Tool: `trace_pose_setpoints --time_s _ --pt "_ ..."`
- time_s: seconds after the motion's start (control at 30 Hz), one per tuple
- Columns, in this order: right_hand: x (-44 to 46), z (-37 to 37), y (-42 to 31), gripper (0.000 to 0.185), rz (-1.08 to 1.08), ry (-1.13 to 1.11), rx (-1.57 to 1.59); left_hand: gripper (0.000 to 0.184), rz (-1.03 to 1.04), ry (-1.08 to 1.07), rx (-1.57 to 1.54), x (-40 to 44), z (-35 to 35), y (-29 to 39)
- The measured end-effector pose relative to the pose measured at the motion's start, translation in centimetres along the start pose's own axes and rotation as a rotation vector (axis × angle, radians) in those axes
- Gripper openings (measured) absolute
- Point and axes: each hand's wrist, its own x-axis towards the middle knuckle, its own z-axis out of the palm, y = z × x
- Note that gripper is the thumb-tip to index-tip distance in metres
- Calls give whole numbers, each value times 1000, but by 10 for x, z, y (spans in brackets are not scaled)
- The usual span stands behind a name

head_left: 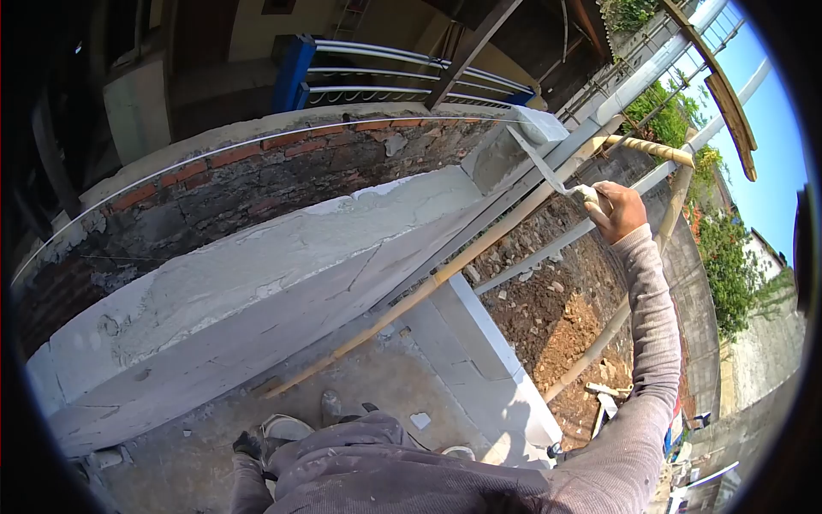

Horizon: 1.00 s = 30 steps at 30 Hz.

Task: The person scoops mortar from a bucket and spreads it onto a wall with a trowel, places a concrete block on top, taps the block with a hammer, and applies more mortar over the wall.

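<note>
My right hand [618, 210] is wrapped round the handle of a trowel [539, 161], held out at the far right end of the wall. The trowel's long blade points up and left, close to a pale block [539, 127] with grey mortar on its side; I cannot tell whether they touch. Below runs a pale block wall [282, 300], its top spread with rough grey mortar [291, 244]. My left hand [248, 445] hangs low by my body at the bottom left, dark and small, its fingers not distinguishable.
A white string line [257, 141] stretches along an old brick wall [248, 171] behind the block wall. A bamboo pole [445, 272] leans diagonally past the wall. A low block wall [479, 343] borders rubble and soil [574, 317] on the right. Blue-and-white railings [377, 73] stand behind.
</note>
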Motion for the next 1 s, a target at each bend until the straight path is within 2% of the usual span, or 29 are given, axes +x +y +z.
trace_pose_setpoints --time_s 0.03,0.07,0.17,0.23,0.33,0.47,0.57,0.63,0.7,0.73,0.77,0.8,1.0 --pt "1 1 -13 27 -62 69 -155 40 -1 19 3 1 -2 0" --pt "5 -2 -32 27 78 -11 -194 40 5 41 2 1 -5 1" --pt "13 5 -46 27 157 23 -255 40 15 90 -6 1 -9 1" --pt "22 -5 -60 26 170 -18 -263 41 33 113 -12 -2 -11 3" --pt "34 -16 -83 21 225 -119 -471 41 52 148 -26 -7 -19 4" --pt "41 -22 -107 23 256 -97 -547 41 -27 188 -50 -11 -38 7" --pt "37 -7 -96 22 243 -9 -669 39 -34 160 -18 -16 -53 2" --pt "29 5 -90 12 166 150 -785 38 -31 130 19 -21 -62 5" --pt "18 20 -87 14 123 226 -802 37 -27 115 39 -26 -65 8" --pt "13 28 -87 14 106 254 -807 31 -22 145 95 -30 -57 10" --pt "7 35 -87 14 90 283 -810 38 -16 177 151 -27 -55 12" --pt "0 42 -90 14 84 293 -774 53 -11 210 208 -26 -54 14" --pt "-26 67 -116 21 83 324 -583 46 54 141 114 -24 -59 34"
